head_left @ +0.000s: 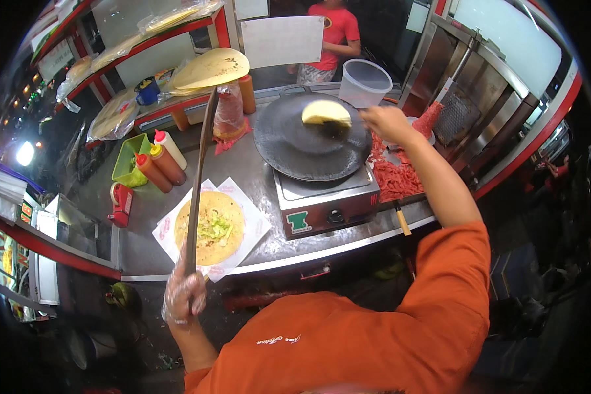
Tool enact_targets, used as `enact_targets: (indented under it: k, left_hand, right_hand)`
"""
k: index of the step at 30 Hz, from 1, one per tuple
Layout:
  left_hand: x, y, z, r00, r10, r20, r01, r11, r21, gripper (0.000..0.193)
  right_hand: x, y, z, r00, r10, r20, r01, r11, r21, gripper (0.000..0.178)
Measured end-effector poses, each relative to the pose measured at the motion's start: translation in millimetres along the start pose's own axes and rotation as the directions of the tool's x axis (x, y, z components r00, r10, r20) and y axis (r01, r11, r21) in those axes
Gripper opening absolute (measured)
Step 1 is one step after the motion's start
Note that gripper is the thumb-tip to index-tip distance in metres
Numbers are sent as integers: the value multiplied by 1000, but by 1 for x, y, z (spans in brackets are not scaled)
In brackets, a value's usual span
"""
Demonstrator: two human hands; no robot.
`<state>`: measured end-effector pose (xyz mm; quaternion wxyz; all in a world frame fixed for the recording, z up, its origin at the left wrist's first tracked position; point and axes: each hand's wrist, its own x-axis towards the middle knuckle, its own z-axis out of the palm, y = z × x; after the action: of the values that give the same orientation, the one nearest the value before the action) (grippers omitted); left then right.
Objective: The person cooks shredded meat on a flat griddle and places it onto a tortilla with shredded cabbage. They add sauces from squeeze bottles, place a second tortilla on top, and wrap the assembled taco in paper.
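My left hand (pixel 184 295), in a clear plastic glove, is closed around a long, narrow, dark tool (pixel 202 157), blade-like or tong-like. The tool rises past a flatbread (pixel 230 226) topped with shredded lettuce on white paper (pixel 255 226). Its far tip reaches just below large pale flatbreads (pixel 210 69) on the shelf. Over the right rim of the black round griddle (pixel 302 154), my bare right hand (pixel 386 125) is closed and slightly blurred. Next to its fingertips, a pale yellow half-round piece (pixel 323 113) is on or over the griddle; whether the fingers hold it is unclear.
The griddle sits on a gas stove (pixel 328 203). To its right lie shredded red meat (pixel 395 180) and a vertical grill (pixel 463 111). A clear tub (pixel 366 82) stands behind. Sauce bottles (pixel 167 164), a green basket (pixel 130 157) and a red dispenser (pixel 120 205) are left. Someone in red stands beyond.
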<state>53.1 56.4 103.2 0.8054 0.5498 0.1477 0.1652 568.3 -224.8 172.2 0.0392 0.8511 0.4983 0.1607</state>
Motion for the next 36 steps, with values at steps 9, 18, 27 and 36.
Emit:
enact_targets:
  k: [9, 18, 27, 36]
  left_hand:
    - [-58, -21, -45, 998, -59, -20, 48, 934, -353, 82]
    - [-33, -2, -60, 1000, 6, 26, -1, 982, -190, 82]
    - [-40, -25, -80, 996, -54, 74, 78, 923, -376, 83]
    - [-58, -30, -93, 991, -104, 82, 127, 927, -353, 84]
  right_hand:
    - [-119, 13, -85, 953, 94, 289, -268, 707, 654, 30]
    - [-70, -43, -37, 935, 303, -183, -322, 943, -85, 29]
    - [-31, -126, -4, 928, 367, -65, -364, 930, 58, 29]
    - [-7, -48, -31, 793, 609, 30, -538, 676, 504, 41]
